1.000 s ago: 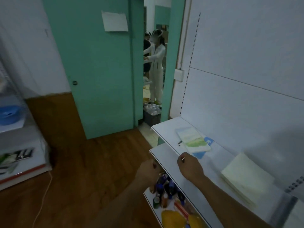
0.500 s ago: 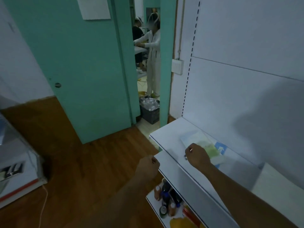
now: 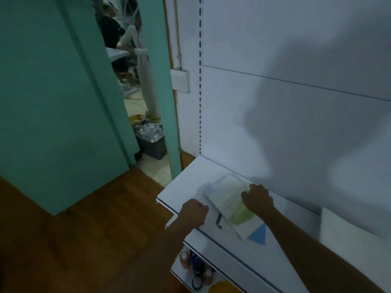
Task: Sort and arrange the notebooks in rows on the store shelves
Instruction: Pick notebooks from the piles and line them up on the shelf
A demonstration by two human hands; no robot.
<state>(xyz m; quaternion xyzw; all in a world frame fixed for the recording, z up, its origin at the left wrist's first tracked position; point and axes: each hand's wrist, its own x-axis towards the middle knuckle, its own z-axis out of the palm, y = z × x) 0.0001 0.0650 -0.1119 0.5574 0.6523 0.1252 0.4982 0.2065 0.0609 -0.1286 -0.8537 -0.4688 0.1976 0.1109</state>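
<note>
A notebook with a pale green landscape cover [image 3: 229, 203] lies flat on the top white shelf [image 3: 190, 182], over a blue-cornered notebook [image 3: 259, 234]. My right hand [image 3: 257, 199] rests on the green notebook's far right edge, fingers curled onto it. My left hand [image 3: 193, 212] is a closed fist at the shelf's front edge, left of the notebook. A small dark pen-like object [image 3: 219, 222] lies between my hands. A cream notebook [image 3: 347, 235] sits further right on the same shelf.
Lower shelves hold small bottles [image 3: 190, 261] and yellow items. A teal door [image 3: 53, 92] stands ajar to the left, with a crate of bottles [image 3: 151, 138] and people beyond. Wooden floor lies below.
My right hand has moved from the shelf's front edge onto the green notebook. My left hand rose from below to the shelf's front edge. The view shifted left.
</note>
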